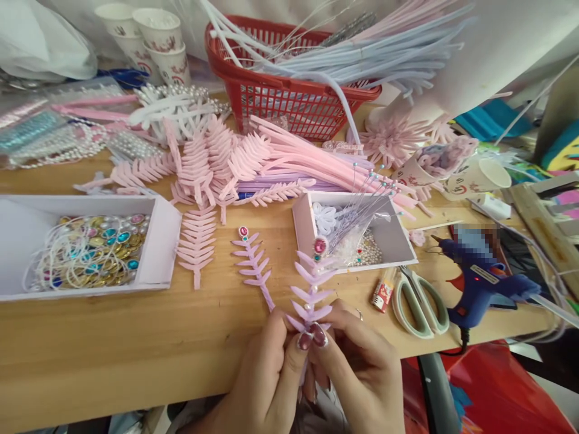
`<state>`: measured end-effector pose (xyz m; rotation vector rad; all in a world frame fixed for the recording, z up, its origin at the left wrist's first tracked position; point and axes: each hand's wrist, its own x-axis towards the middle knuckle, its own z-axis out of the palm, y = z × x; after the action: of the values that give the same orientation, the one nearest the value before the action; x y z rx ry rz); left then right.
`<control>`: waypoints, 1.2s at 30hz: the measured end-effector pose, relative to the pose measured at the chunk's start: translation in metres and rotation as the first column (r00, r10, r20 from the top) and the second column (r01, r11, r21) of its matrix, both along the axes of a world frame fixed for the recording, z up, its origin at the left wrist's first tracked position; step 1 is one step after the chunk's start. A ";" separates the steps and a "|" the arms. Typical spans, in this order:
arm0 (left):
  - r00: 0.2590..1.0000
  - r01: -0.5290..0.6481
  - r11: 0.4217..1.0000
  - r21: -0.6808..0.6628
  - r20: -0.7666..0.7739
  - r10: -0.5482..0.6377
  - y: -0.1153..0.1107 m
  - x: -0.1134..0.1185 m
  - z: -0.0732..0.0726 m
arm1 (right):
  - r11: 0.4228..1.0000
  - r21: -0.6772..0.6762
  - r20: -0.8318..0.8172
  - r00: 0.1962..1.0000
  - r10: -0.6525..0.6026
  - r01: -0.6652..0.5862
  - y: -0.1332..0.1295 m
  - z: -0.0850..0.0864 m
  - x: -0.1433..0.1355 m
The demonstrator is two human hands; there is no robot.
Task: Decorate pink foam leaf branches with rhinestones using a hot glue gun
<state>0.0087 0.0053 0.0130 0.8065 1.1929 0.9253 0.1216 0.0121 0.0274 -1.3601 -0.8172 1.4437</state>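
Both thumbs meet on the lower stem of a lilac pipe-cleaner leaf branch (312,295), held upright over the table's front edge. A pink gem and a small teal one cap its tip, and pearl beads run down its middle. My left hand (274,361) pinches it from the left, and my right hand (357,367) closes on it from the right. Just beyond my left hand lies a second lilac branch (254,265) with a gem on its tip. A pale pink branch (196,244) rests farther left.
A white box (165,247) of gems and beads stands left; another box (398,235) with pearls and pins stands right. Scissors (420,304), a lighter (383,292) and a blue glue gun (474,283) lie at right. Behind are pink pipe cleaners (303,157) and a red basket (289,102).
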 end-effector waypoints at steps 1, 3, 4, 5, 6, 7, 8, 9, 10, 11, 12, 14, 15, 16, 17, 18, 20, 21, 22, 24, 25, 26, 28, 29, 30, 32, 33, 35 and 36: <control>1.000 -0.010 1.000 -0.001 -0.012 0.010 0.000 0.001 0.000 | 1.000 -0.004 0.003 1.000 -0.008 0.008 0.001 0.000 0.000; 0.999 -0.027 1.000 -0.013 0.020 0.028 -0.001 0.004 0.000 | 1.000 -0.023 -0.006 1.000 -0.015 0.015 0.003 -0.001 0.003; 0.998 -0.045 0.999 -0.015 0.053 0.045 -0.001 0.005 0.001 | 1.000 -0.010 -0.009 1.000 -0.015 0.015 0.004 -0.002 0.005; 0.994 -0.077 0.997 -0.002 0.080 0.077 -0.002 0.008 0.001 | 1.000 0.024 -0.002 1.000 -0.014 0.014 0.005 -0.004 0.007; 0.988 -0.123 0.992 0.025 0.093 0.121 -0.002 0.009 0.000 | 0.998 0.069 0.016 1.000 -0.016 0.014 0.005 -0.007 0.009; 0.981 -0.177 0.982 0.070 0.093 0.171 -0.002 0.011 -0.001 | 0.994 0.111 0.038 0.999 -0.019 0.015 0.006 -0.009 0.010; 0.972 -0.228 0.965 0.127 0.082 0.219 -0.002 0.012 -0.002 | 0.989 0.146 0.054 0.998 -0.019 0.011 0.007 -0.012 0.012; 0.965 -0.262 0.945 0.194 0.062 0.255 -0.001 0.011 -0.004 | 0.986 0.164 0.061 0.998 -0.013 0.003 0.008 -0.013 0.013; 0.963 -0.268 0.925 0.270 0.032 0.269 -0.001 0.010 -0.006 | 0.986 0.166 0.059 0.998 -0.006 -0.004 0.008 -0.014 0.014; 0.963 -0.250 0.906 0.341 -0.005 0.268 0.000 0.008 -0.009 | 0.987 0.159 0.051 0.999 0.005 -0.013 0.009 -0.014 0.014; 0.966 -0.218 0.889 0.403 -0.041 0.256 0.002 0.005 -0.011 | 0.989 0.150 0.039 0.999 0.013 -0.018 0.009 -0.013 0.013; 0.969 -0.151 0.866 0.477 -0.101 0.225 0.004 -0.001 -0.016 | 0.995 0.098 0.019 1.000 0.010 -0.012 0.009 -0.009 0.012; 0.969 -0.127 0.861 0.493 -0.123 0.214 0.005 -0.003 -0.017 | 0.998 0.056 0.014 1.000 -0.001 0.000 0.008 -0.007 0.010; 0.969 -0.113 0.861 0.497 -0.137 0.206 0.006 -0.004 -0.018 | 1.000 0.017 0.010 1.000 -0.012 0.012 0.008 -0.005 0.009; 0.970 -0.103 0.861 0.498 -0.141 0.197 0.006 -0.004 -0.017 | 1.000 -0.016 0.012 1.000 -0.022 0.022 0.008 -0.002 0.008; 0.973 -0.099 0.863 0.496 -0.136 0.189 0.007 -0.004 -0.016 | 0.999 -0.036 0.018 0.999 -0.027 0.027 0.007 -0.001 0.008; 0.978 -0.123 0.872 0.475 -0.091 0.187 0.008 -0.003 -0.012 | 0.999 -0.038 0.038 0.999 -0.016 0.017 0.008 0.001 0.007; 0.980 -0.144 0.878 0.457 -0.058 0.191 0.009 -0.003 -0.010 | 1.000 -0.020 0.046 0.999 -0.003 0.004 0.008 0.000 0.008; 0.982 -0.159 0.885 0.437 -0.025 0.189 0.010 -0.002 -0.008 | 1.000 0.003 0.052 0.998 0.019 -0.019 0.009 -0.001 0.008; 0.986 -0.159 0.900 0.406 0.027 0.163 0.012 -0.003 -0.006 | 0.996 0.053 0.065 0.996 0.066 -0.070 0.012 -0.003 0.011; 0.989 -0.146 0.904 0.401 0.042 0.141 0.013 -0.004 -0.005 | 0.993 0.076 0.071 0.994 0.081 -0.087 0.013 -0.004 0.012; 0.991 -0.133 0.906 0.402 0.051 0.122 0.013 -0.006 -0.005 | 0.991 0.090 0.078 0.993 0.092 -0.099 0.014 -0.005 0.013; 0.993 -0.121 0.905 0.408 0.062 0.104 0.015 -0.008 -0.005 | 0.989 0.093 0.080 0.991 0.112 -0.119 0.015 -0.007 0.014; 0.992 -0.126 0.904 0.409 0.061 0.110 0.015 -0.008 -0.005 | 0.987 0.091 0.072 0.989 0.127 -0.133 0.015 -0.008 0.014; 0.992 -0.129 0.904 0.409 0.053 0.118 0.016 -0.009 -0.005 | 0.986 0.089 0.055 0.989 0.140 -0.144 0.015 -0.008 0.014; 0.990 -0.136 0.905 0.403 0.024 0.138 0.017 -0.008 -0.005 | 0.990 0.073 0.008 0.993 0.122 -0.122 0.014 -0.007 0.012; 0.988 -0.143 0.905 0.402 0.011 0.151 0.018 -0.008 -0.005 | 0.994 0.055 -0.016 0.996 0.091 -0.090 0.013 -0.006 0.010; 0.986 -0.147 0.899 0.412 -0.008 0.165 0.018 -0.008 -0.006 | 1.000 0.000 -0.047 0.999 0.023 -0.023 0.012 -0.002 0.006; 0.985 -0.148 0.894 0.423 -0.014 0.170 0.018 -0.008 -0.006 | 1.000 -0.027 -0.053 0.999 0.002 -0.003 0.012 0.000 0.004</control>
<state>0.0010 0.0236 0.0069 1.0928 1.1290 1.3338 0.1254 0.0238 0.0272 -1.3353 -0.7681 1.4917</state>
